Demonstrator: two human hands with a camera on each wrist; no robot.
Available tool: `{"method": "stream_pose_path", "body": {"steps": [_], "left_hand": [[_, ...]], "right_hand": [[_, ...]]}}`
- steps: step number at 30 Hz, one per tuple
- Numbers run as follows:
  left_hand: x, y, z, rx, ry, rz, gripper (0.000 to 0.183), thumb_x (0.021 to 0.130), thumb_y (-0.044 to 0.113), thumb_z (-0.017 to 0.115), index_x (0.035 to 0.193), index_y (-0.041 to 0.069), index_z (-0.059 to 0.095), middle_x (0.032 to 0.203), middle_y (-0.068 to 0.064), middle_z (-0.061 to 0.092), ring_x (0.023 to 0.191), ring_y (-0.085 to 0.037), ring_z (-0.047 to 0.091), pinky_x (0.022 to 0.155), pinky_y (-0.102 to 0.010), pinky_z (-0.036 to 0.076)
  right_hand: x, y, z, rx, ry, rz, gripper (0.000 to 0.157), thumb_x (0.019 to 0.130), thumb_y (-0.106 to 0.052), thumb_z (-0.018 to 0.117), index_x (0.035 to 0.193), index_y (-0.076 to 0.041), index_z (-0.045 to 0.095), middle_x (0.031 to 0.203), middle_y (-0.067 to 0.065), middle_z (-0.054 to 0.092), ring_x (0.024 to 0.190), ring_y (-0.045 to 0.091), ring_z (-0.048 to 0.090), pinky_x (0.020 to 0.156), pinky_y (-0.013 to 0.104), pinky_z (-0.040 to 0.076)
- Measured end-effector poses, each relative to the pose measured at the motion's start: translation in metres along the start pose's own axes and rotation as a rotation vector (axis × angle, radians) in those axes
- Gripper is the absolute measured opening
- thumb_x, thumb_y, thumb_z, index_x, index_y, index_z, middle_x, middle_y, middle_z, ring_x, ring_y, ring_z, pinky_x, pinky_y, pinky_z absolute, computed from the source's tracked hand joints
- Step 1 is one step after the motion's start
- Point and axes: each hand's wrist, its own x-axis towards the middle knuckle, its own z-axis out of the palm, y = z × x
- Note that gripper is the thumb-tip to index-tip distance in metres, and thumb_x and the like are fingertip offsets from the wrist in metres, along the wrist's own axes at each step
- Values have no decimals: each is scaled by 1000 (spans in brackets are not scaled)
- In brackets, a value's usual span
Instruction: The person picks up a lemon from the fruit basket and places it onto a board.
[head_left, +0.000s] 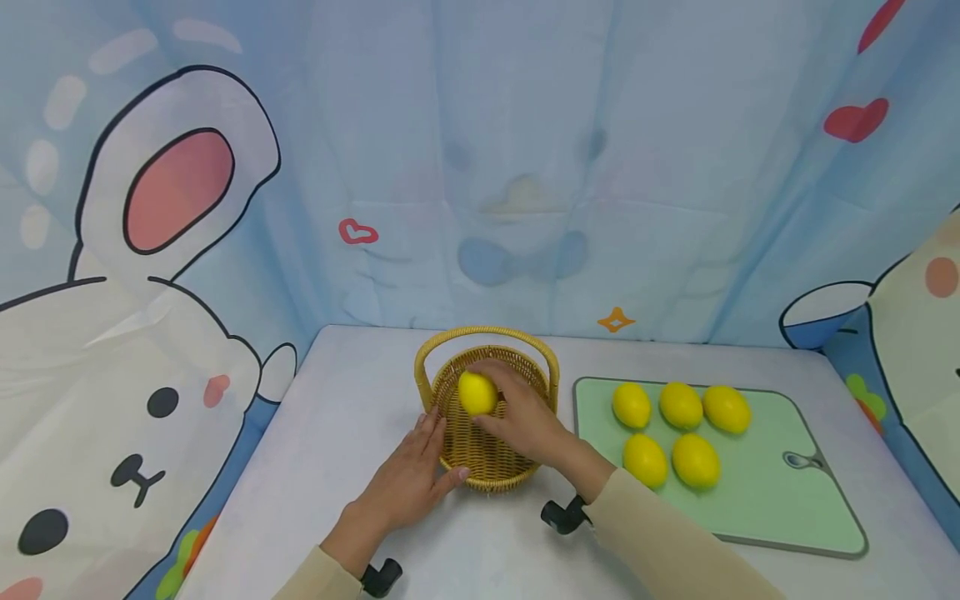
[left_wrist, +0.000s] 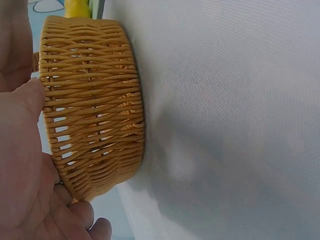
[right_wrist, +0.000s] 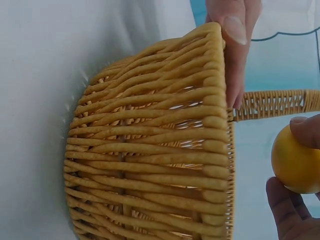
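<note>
A yellow lemon [head_left: 477,393] is pinched between the thumb and fingers of my right hand [head_left: 521,414], over the mouth of a wicker basket [head_left: 491,482]. In the right wrist view this lemon [right_wrist: 295,162] shows above the level of the rim. With my left hand [head_left: 408,475] I hold the basket's near left side. Its thumb lies at the front rim and its fingers reach toward the handle base. The left wrist view has the thumb and fingers of the left hand [left_wrist: 25,155] around the woven side of the basket [left_wrist: 92,105].
Several lemons [head_left: 695,461] lie in two rows on a pale green cutting board [head_left: 772,508] to the right. The basket's tall handle [head_left: 487,331] arches at its far side. A white cloth [head_left: 360,375] covers the table, and a printed blue curtain [head_left: 525,275] hangs behind.
</note>
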Motion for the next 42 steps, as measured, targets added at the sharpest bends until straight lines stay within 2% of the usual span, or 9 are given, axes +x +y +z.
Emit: {"method": "stream_pose_path", "body": {"steps": [12,16,22,27,34,39,42], "left_hand": [[1,-1,2,7,-1,-2,92,108,68,38,166,-2,22,177,-18,9,164,-35,14,131,-50,24],[1,-1,2,7,-4,-5,95,107,71,34,167,-1,22,178,-17,8,164,-34,12,132,-50,23],[0,-1,2,6,-3,-5,93,107,70,35,167,0,22,178,-17,8,164,-34,12,132,-50,23],[0,0,1,7,-7,-5,94,107,70,35,167,0,21,178,-17,8,164,-35,12,132,-49,23],[0,-1,1,8,-5,-2,94,107,70,36,167,-1,21,177,-18,8,164,-35,11,132,-49,23],[0,-1,1,9,-5,-3,93,108,68,38,167,-1,21,177,-18,8,164,-35,11,132,-49,23],[0,0,1,3,-6,-6,91,108,65,40,167,-1,21,177,-18,8,164,-34,11,132,-49,22]], "right_hand": [[-19,-11,-13,-33,29,-66,69,92,-12,84,151,-18,49,161,8,46,144,32,50,110,53,54],[-27,-15,-21,-7,33,-88,69,91,-11,84,151,-17,49,160,8,48,142,32,52,109,54,54],[-42,-19,-34,29,48,-108,70,92,-10,83,152,-18,48,159,9,47,136,28,56,104,49,58],[-54,-19,-46,29,76,-111,73,91,-8,84,153,-17,48,159,7,47,134,24,56,102,40,58],[-68,-9,-63,1,145,-114,79,86,0,86,152,-18,48,156,7,50,124,19,59,96,33,60],[-84,2,-80,-37,220,-87,83,83,5,87,153,-15,48,155,9,51,120,12,57,95,18,56],[-94,8,-93,-35,253,-34,81,84,6,86,153,-15,48,156,10,49,120,5,53,96,7,49]]}}
